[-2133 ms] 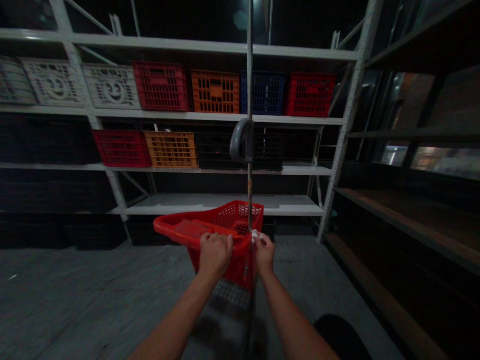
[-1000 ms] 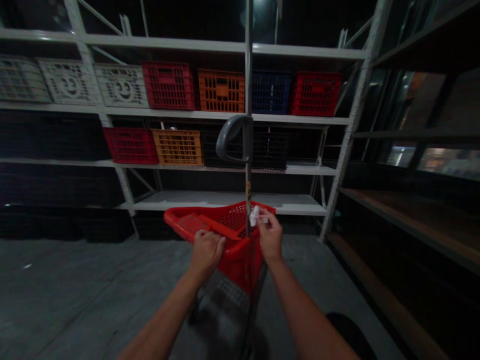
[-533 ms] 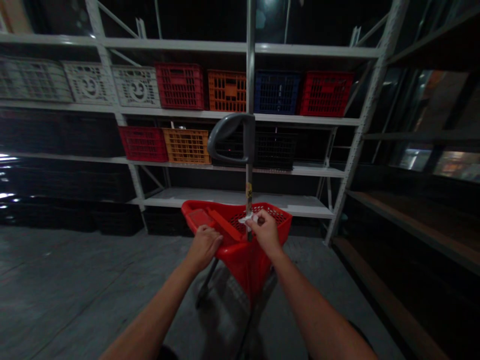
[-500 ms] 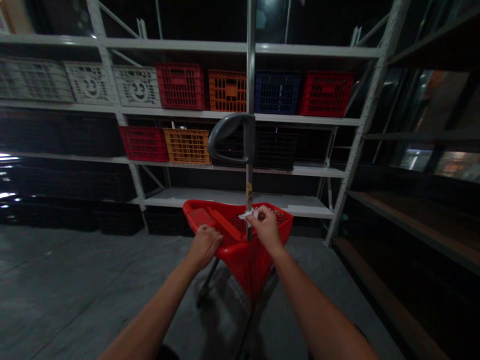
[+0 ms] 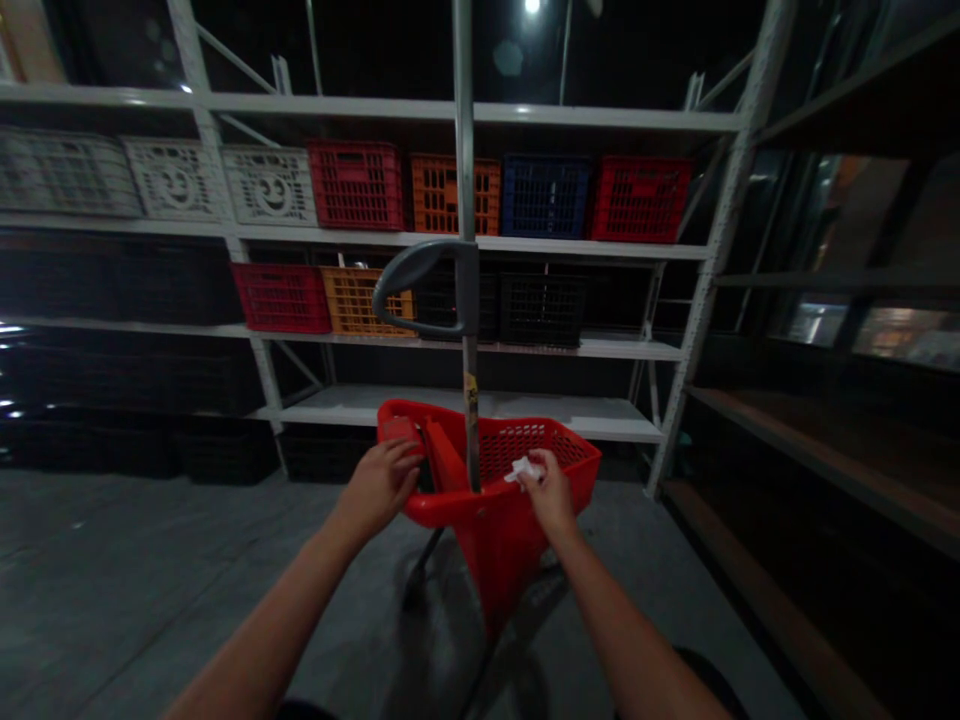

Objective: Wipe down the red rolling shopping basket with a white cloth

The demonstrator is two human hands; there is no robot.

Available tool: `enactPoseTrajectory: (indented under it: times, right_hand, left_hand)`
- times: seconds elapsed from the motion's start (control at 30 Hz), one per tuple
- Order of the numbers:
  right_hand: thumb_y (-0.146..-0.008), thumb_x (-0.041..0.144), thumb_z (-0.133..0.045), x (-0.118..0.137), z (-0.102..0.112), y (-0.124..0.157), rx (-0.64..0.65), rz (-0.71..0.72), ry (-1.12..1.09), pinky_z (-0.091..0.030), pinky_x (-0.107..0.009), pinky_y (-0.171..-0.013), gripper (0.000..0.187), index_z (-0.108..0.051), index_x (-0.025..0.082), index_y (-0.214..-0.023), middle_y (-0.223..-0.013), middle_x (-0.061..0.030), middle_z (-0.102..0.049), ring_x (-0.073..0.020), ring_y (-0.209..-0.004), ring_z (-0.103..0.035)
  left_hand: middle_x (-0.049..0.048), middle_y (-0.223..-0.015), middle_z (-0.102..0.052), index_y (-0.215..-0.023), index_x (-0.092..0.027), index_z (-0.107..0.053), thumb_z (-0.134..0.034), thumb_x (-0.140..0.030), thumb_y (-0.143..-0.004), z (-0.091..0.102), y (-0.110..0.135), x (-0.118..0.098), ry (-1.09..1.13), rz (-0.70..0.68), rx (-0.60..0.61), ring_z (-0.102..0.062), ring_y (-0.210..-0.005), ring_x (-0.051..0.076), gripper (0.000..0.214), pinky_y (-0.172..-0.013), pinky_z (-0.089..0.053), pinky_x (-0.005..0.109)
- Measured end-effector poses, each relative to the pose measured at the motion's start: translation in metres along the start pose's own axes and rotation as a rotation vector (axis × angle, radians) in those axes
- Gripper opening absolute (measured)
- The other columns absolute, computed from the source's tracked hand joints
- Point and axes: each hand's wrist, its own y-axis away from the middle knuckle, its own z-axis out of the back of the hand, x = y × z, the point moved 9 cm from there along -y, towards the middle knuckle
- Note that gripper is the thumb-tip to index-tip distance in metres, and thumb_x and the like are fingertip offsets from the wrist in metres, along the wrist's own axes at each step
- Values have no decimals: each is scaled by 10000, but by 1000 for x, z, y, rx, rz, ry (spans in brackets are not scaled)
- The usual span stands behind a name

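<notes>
A red plastic shopping cart basket (image 5: 487, 515) stands in front of me, with a grey metal pole (image 5: 466, 180) rising through it. On the pole sits a grey loop handle (image 5: 427, 285). My left hand (image 5: 382, 480) is at the basket's left end, fingers curled over a small red flap (image 5: 401, 432); its grip is partly hidden. A dark gap shows beside the flap, near a red panel (image 5: 444, 455). My right hand (image 5: 551, 490) pinches a crumpled piece of white paper (image 5: 523, 469) above the basket's near rim.
White metal shelving (image 5: 592, 115) spans the background, carrying red, orange, blue, white and black plastic crates, such as a blue crate (image 5: 545, 195). Dark shelves (image 5: 810, 450) run along the right side. Grey concrete floor (image 5: 150, 570) surrounds the cart.
My left hand has shifted from the near rim leftward to the red flap, and a gap now shows there. My right hand has moved right and down, away from the pole, with the white paper.
</notes>
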Motion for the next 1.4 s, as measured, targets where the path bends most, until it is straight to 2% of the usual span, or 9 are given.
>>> enactPoseTrajectory:
  times: [0.07,0.23,0.43,0.67,0.83,0.9,1.03,1.2,1.4]
  right_hand:
    - [-690,168,-529,15,-9,9,-12,81,70,-446,-299,-757,337,-598,207,-1018,-922,-46,-646,-179,-822,-590]
    - [-729,94,-444,20,-53,39,220,292,219,-343,-392,-947,373,-636,254,-1006,-1011,-43,-651,-177,-954,-574]
    - [-677,71,-476,-21,-18,26,103,185,250,-299,-472,-962,345,-675,242,-901,-923,-47,-681,-200,-887,-604]
    - [-691,19,-396,24,-74,47,225,284,180,-383,-351,-927,464,-636,256,-1008,-1016,-29,-651,-169,-972,-576]
    - [-697,45,-443,-21,-29,35,157,214,378,-309,-433,-979,358,-657,225,-920,-914,-28,-678,-173,-868,-608]
    - [-704,50,-439,-36,-17,31,127,133,461,-365,-405,-930,325,-661,195,-891,-859,-38,-678,-172,-813,-612]
    - [-730,43,-397,-15,-46,43,178,122,409,-452,-261,-784,346,-644,188,-923,-873,-39,-660,-149,-820,-601]
    - [-709,-5,-371,17,-77,61,269,261,326,-387,-246,-902,421,-613,198,-988,-1008,-33,-637,-129,-973,-558]
    - [-735,69,-424,-29,-20,45,265,107,531,-425,-229,-763,282,-626,198,-884,-867,-43,-643,-148,-833,-582]
  left_hand:
    - [113,-1050,-611,-929,-158,-624,-328,-360,-827,8,2,-16,-163,105,-66,-506,-1002,235,373,-913,-338,394]
    - [133,-635,-639,-656,-133,-636,-246,-506,-828,-19,10,-61,-338,219,39,-594,-683,251,566,-716,-385,399]
    - [135,-613,-652,-659,-142,-648,-197,-533,-830,-35,11,-51,-355,224,120,-607,-597,268,621,-547,-360,335]
    - [138,-621,-657,-654,-145,-649,-189,-483,-850,-28,14,-46,-404,208,98,-612,-610,276,604,-548,-361,335]
    - [112,-618,-657,-633,-158,-641,-189,-513,-843,-21,23,-36,-411,184,117,-607,-603,256,612,-560,-360,325]
    - [105,-601,-652,-618,-159,-640,-196,-523,-838,-18,26,-33,-419,177,115,-603,-594,251,615,-566,-356,324]
    - [101,-604,-654,-609,-160,-636,-214,-528,-834,-15,29,-28,-424,172,94,-599,-595,247,604,-564,-342,318]
    - [92,-608,-653,-601,-169,-626,-254,-539,-824,-17,31,-19,-426,138,78,-594,-601,222,569,-562,-330,301]
    - [65,-592,-643,-583,-183,-615,-270,-549,-818,-14,38,-9,-397,89,62,-571,-577,177,556,-582,-337,288]
